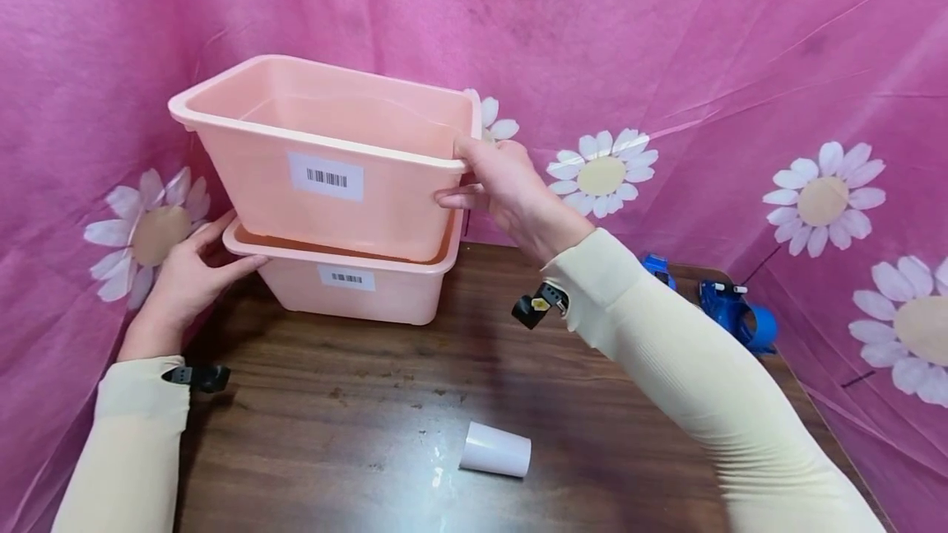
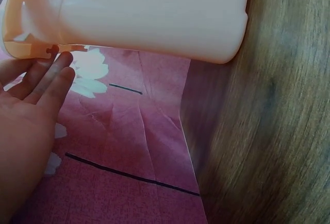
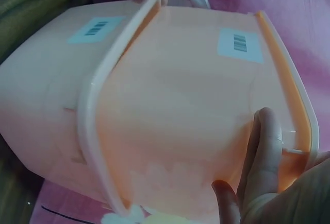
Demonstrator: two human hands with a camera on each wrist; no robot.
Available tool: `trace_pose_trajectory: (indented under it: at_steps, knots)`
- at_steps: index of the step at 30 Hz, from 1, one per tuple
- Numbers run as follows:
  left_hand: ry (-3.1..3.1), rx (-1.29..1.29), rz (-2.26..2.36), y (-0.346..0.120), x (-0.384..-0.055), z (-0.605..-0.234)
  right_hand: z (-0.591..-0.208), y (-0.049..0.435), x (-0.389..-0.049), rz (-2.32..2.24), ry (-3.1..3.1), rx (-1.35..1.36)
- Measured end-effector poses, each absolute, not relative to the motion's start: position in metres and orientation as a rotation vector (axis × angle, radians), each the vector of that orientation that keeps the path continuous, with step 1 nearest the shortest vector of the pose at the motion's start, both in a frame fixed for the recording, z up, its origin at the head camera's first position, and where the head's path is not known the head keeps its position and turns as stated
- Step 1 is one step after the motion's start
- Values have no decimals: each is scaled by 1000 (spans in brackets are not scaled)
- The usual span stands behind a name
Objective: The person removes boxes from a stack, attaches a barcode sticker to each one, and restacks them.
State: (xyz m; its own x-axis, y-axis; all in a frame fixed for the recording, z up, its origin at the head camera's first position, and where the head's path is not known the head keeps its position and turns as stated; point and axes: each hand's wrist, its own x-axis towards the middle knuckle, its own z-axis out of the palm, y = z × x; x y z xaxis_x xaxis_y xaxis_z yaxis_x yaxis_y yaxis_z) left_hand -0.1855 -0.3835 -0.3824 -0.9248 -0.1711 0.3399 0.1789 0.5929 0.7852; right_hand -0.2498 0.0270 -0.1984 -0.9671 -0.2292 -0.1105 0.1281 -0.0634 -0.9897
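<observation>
A pink plastic bin (image 1: 385, 212) with a barcode label sits partway inside a second pink bin (image 1: 392, 290), slightly raised and tilted. My right hand (image 1: 511, 187) grips the upper bin's right rim, thumb over the edge and fingers below it. In the right wrist view, fingers of that hand (image 3: 265, 167) lie against the upper bin's outer wall (image 3: 180, 90). At the lower bin's left corner, my left hand (image 1: 181, 286) holds the rim, thumb along the front. The left wrist view has this hand's fingers (image 2: 56, 87) beneath the rim of the lower bin (image 2: 154, 18).
On the brown wooden table (image 1: 333, 401), a white cup (image 1: 496, 451) lies on its side near the front. Blue objects (image 1: 736, 319) are at the back right, partly behind my right sleeve. Pink flowered cloth (image 1: 666, 48) hangs around the back and sides.
</observation>
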Motion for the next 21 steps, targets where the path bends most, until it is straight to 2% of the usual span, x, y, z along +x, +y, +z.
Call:
trace_pose_trajectory:
  at_steps: [14,21]
  knots:
    - [-2431,-40,-1228,-391,-194,-369,-217,16,-250,-2121,1926,63]
    - [-2451,-20,-1218,-394,-195,-368,-232,12,-250,-2109,1945,63]
